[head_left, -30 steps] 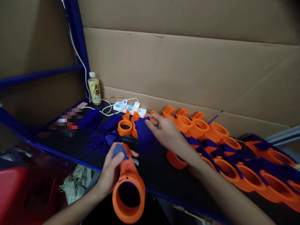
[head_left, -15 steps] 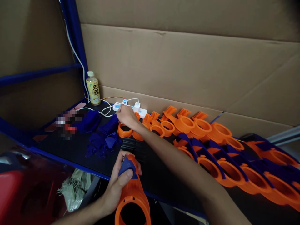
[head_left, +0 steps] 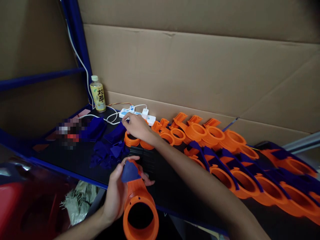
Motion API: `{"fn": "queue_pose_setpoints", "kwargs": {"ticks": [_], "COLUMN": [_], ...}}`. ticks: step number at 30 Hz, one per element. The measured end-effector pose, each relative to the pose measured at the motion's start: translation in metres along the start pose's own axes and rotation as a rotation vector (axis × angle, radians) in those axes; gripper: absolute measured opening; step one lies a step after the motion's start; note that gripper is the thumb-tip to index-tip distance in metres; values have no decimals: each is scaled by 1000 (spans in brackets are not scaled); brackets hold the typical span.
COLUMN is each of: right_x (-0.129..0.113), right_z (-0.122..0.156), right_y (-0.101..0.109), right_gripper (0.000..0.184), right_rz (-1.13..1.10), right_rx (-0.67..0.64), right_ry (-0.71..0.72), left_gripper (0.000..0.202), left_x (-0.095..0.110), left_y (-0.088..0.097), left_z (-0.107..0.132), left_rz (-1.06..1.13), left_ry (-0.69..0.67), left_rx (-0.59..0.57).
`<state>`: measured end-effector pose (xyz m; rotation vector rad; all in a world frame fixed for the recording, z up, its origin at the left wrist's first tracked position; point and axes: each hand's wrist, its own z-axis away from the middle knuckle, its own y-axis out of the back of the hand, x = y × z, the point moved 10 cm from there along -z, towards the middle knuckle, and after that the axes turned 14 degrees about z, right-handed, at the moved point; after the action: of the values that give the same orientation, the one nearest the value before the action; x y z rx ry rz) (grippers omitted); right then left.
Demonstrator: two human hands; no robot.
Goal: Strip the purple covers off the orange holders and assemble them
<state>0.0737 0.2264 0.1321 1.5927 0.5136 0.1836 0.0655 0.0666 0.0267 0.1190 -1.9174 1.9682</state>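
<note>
My left hand [head_left: 116,190] is wrapped round an orange plastic part with a round ring [head_left: 141,196], near the table's front edge. A small dark blue cap [head_left: 131,171] sits on the top end of that part, and the open ring faces me. Farther back, my right hand [head_left: 138,126] reaches across, its thumb and fingers bent down at the end of a long dark blue plastic piece [head_left: 114,134]. Its fingertips are partly hidden. In front of that piece lies a heap of small dark blue pieces [head_left: 106,155]. Black strips [head_left: 142,156] lie between my hands.
Rows of orange ring parts [head_left: 197,131] stand at the back; more with blue pieces on them [head_left: 243,180] fill the right side. A white power strip [head_left: 151,120] with cables and a drink bottle [head_left: 98,95] stand near the cardboard wall [head_left: 175,66]. A blue post [head_left: 78,43] rises at left.
My right hand has lowered slightly onto the long blue piece. My left thumb has come off the blue cap's face, and the orange part has turned and shifted slightly left.
</note>
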Motion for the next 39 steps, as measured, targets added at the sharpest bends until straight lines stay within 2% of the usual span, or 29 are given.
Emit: {"fn": "queue_pose_setpoints", "kwargs": {"ticks": [2, 4, 6, 10, 14, 18, 20, 24, 26, 29, 31, 35, 39], "right_x": [-6, -16, -25, -33, -43, -39, -29, 11, 16, -7, -25, -49, -54], "right_z": [31, 71, 111, 157, 173, 173, 170, 146, 129, 99, 81, 58, 47], "right_y": [17, 34, 40, 29, 8, -2, 2, 38, 45, 22, 4, -28, -50], "right_gripper": [28, 29, 34, 45, 42, 39, 38, 38, 37, 30, 31, 25, 25], "right_rz": [-72, -149, -83, 346, 533, 523, 464, 351, 388, 471, 471, 480, 427], "right_rx": [37, 78, 103, 271, 423, 422, 383, 415, 409, 265, 208, 146, 34], "right_ry": [134, 336, 500, 616, 720, 722, 699, 414, 330, 387, 421, 516, 529], "left_gripper": [50, 48, 43, 26, 30, 26, 25, 31, 28, 21, 21, 21, 25], "left_x": [2, 3, 7, 11, 3, 9, 13, 37, 43, 34, 28, 25, 31], "left_y": [5, 12, 18, 24, 28, 26, 25, 20, 13, 0, -1, 8, 14], "left_z": [-3, -4, -3, -2, -4, -5, -6, -2, 0, 1, 1, 1, -2], "left_rz": [29, -1, -45, -86, -125, -196, -219, -236, -236, -267, -287, -282, -283], "left_ry": [33, 56, 27, -72, -34, -66, -67, -195, -227, -160, -123, -93, -122], "left_rx": [65, 129, 183, 231, 239, 194, 176, 206, 196, 128, 118, 148, 154]}}
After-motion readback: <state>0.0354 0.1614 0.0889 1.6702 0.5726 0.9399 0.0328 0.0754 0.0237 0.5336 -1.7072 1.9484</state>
